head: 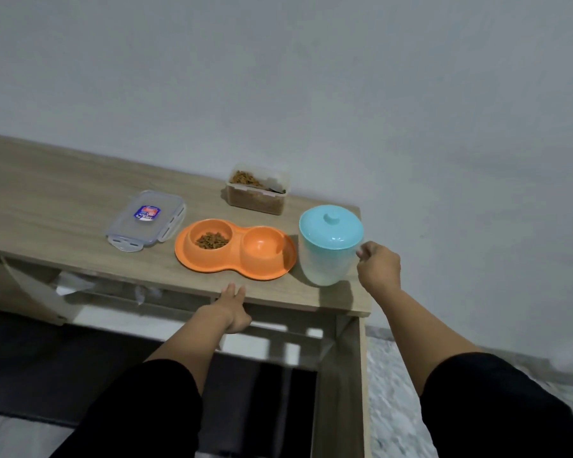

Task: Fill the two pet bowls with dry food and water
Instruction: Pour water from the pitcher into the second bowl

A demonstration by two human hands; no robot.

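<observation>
Jug (328, 247) handle hidden behind right hand (379, 267), grip unclear, left hand (234, 309) fingers straight on table (63, 200) edge.

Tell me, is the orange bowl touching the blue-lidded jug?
Apart. The head view shows a strip of bare table between the orange bowl and the jug.

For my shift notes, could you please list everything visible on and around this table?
double pet bowl: one, orange, table front; left well holds kibble, right well looks empty
food container: one, clear, open, kibble inside, by the wall
lid: one, clear, blue label, left of the bowl
jug: one, pale with light blue lid, right of the bowl
table: one, light wood
left hand: fingers resting on the table's front edge
right hand: at the jug's right side
</observation>
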